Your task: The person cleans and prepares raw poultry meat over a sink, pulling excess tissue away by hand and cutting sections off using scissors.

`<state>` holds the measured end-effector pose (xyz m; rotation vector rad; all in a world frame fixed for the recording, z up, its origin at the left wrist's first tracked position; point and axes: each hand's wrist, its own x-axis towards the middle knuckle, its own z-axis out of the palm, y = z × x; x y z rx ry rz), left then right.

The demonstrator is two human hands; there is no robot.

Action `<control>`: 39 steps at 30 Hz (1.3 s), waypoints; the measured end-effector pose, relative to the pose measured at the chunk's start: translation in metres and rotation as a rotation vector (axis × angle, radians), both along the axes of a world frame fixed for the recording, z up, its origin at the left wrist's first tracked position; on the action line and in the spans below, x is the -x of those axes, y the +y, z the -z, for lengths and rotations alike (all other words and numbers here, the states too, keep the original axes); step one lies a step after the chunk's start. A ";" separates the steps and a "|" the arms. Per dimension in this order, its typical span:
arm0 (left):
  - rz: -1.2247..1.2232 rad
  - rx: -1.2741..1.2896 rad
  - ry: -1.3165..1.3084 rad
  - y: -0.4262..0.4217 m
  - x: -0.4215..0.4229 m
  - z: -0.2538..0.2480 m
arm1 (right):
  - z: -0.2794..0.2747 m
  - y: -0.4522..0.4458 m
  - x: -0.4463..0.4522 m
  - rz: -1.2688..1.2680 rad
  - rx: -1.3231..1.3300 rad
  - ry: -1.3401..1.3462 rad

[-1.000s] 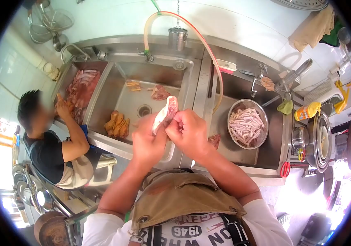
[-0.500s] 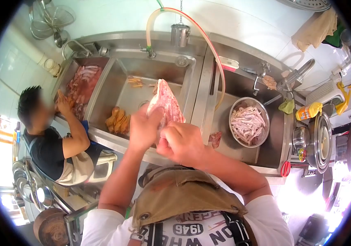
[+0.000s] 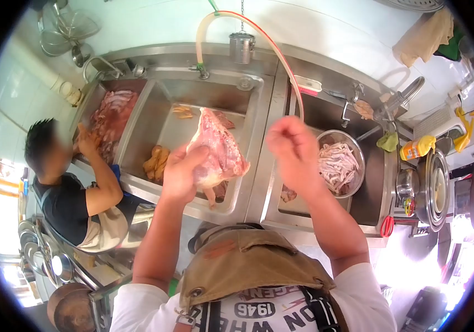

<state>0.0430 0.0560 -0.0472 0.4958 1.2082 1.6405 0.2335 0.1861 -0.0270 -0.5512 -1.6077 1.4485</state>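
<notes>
My left hand (image 3: pixel 181 172) grips a raw poultry carcass (image 3: pixel 219 148), thumb pressed on its pale pink flesh, above the middle sink basin (image 3: pixel 162 113). Below it, a thin piece hangs near the basin's front edge. My right hand (image 3: pixel 294 148) is raised over the divider and right sink, apart from the carcass. Its fingers are curled together and a little blurred; anything in them is hidden. Beside that hand, a steel bowl (image 3: pixel 359 182) of pale raw chicken feet (image 3: pixel 338 167) stands in the right sink, partly covered by my forearm.
Yellowish poultry pieces (image 3: pixel 155 162) lie in the middle basin. At the left basin, a person (image 3: pixel 71 188) reaches into raw meat (image 3: pixel 109 119). A hose (image 3: pixel 273 44) arches over the divider. Red-handled scissors (image 3: pixel 387 226) hang at the right sink's front edge.
My right hand has left the carcass and moved right and up toward the bowl. My left hand keeps its hold, and the carcass has turned, showing more of its broad side.
</notes>
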 end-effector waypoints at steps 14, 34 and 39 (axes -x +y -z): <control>0.123 0.007 0.300 -0.005 -0.014 -0.022 | 0.009 0.005 0.035 -0.011 -0.651 -0.393; 0.091 -0.068 -0.171 -0.017 0.042 0.032 | 0.179 0.037 0.127 -0.061 -0.331 -1.003; -0.022 -0.034 -0.238 -0.014 0.053 0.081 | 0.216 0.024 0.086 -0.095 -0.168 -0.887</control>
